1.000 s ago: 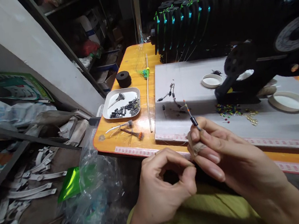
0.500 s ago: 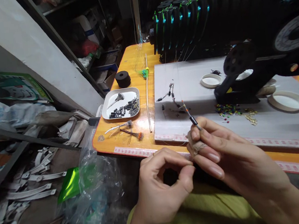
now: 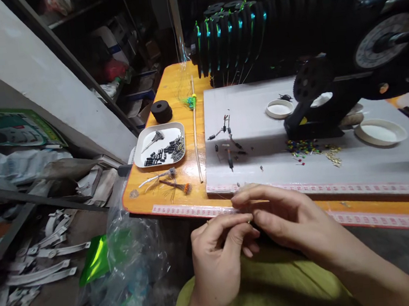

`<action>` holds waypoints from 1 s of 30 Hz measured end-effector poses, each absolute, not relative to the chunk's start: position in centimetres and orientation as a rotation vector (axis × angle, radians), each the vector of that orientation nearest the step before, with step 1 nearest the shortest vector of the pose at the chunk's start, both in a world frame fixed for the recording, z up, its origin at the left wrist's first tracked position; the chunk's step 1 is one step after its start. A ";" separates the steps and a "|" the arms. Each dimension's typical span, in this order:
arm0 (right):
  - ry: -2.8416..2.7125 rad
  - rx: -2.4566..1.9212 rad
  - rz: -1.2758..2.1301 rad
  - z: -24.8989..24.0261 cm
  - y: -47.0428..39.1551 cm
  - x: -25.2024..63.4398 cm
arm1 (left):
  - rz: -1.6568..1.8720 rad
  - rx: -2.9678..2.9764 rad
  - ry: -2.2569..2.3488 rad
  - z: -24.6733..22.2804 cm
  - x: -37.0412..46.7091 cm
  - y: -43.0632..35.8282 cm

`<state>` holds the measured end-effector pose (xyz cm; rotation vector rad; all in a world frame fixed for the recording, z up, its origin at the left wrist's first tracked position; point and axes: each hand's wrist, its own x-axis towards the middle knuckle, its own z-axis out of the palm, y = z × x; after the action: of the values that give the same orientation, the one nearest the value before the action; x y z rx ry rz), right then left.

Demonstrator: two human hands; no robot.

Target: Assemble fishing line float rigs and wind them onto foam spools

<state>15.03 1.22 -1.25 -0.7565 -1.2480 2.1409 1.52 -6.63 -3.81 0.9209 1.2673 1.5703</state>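
My left hand [image 3: 218, 253] is closed in a pinch, thumb against forefinger, on something too small to make out. My right hand [image 3: 287, 212] is beside it, its thumb at the left fingertips. The right forefinger stretches over the left hand, apart from the thumb; part of the right fingers is hidden. Beyond both hands, a thin piece with a black sleeve [image 3: 231, 163] is over the grey board [image 3: 262, 117]. Farther back are small black cylinders with wire-like stems [image 3: 238, 145]. A tiny dark bit [image 3: 261, 168] lies nearer my right hand.
A white tray [image 3: 136, 156] holds black cylinders and metal bits. Wire bundles [image 3: 178, 186] and a pale rod [image 3: 196, 139] lie on the orange table [image 3: 130, 180]. A large black machine [image 3: 304, 30] stands behind, with coloured beads [image 3: 301, 147] and shallow dishes [image 3: 382, 141] near its foot.
My right hand has let go of the thin piece with the black sleeve and moved down and left to my left fingertips. My left hand keeps its pinch. The view has shifted slightly.
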 end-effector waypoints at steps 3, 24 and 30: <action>-1.376 -0.735 1.974 -1.7 0.8 15.0 | 1.496 1.048 1.380 -4.0 1.4 -6.9; -1.848 -0.908 1.256 -3.1 2.0 18.2 | 1.423 1.530 1.715 -0.6 -1.9 0.1; -1.860 -0.916 1.190 -3.6 2.3 18.5 | 1.386 1.577 1.646 0.7 -1.5 4.1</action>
<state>18.53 2.26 -3.57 -0.9158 -1.8598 1.1898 -1.52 4.12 0.69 1.5767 1.6462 1.3864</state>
